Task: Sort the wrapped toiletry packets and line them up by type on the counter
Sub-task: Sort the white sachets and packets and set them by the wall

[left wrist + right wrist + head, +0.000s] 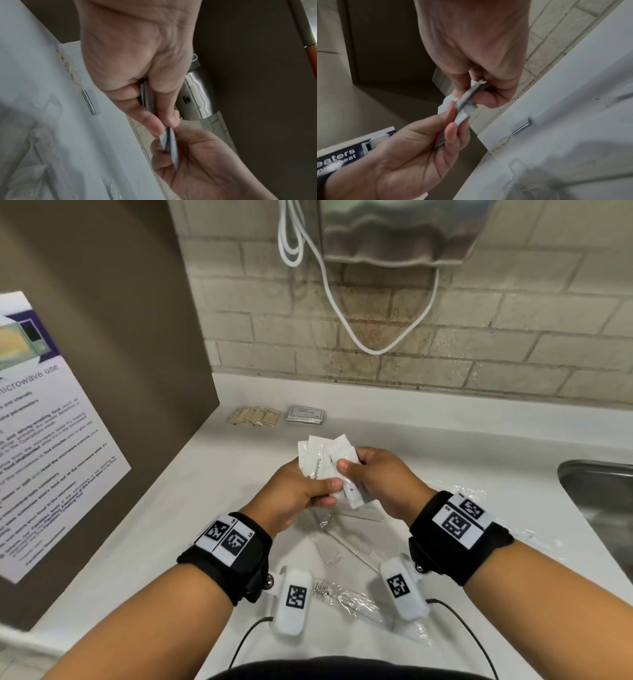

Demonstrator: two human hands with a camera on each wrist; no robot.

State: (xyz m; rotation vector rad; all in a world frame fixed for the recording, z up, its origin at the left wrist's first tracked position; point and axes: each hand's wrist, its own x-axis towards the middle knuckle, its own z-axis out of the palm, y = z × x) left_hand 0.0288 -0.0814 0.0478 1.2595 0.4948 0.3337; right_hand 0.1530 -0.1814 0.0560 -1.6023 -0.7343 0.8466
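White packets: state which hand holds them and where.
Both: left hand pinches the white packets at their lower ends; right hand grips their right edge.

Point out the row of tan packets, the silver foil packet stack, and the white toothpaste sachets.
row of tan packets (253, 416), head view, middle packet.
silver foil packet stack (306, 414), head view, top face.
white toothpaste sachets (320, 462), head view, printed face.

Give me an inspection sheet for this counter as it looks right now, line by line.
Surface: white counter, steel sink at its right edge.
Job's things: white packets, one reading toothpaste, fanned between both hands; tan packets and silver packets grouped at the back; clear-wrapped items lie near the front.
Clutter: nothing seen.
Grippers: left hand and right hand both pinch the white packets.
Cables: white cord hangs down the wall; thin black leads run from the wrist cameras.
Surroundings: brick wall, steel dispenser, microwave notice on the left panel.
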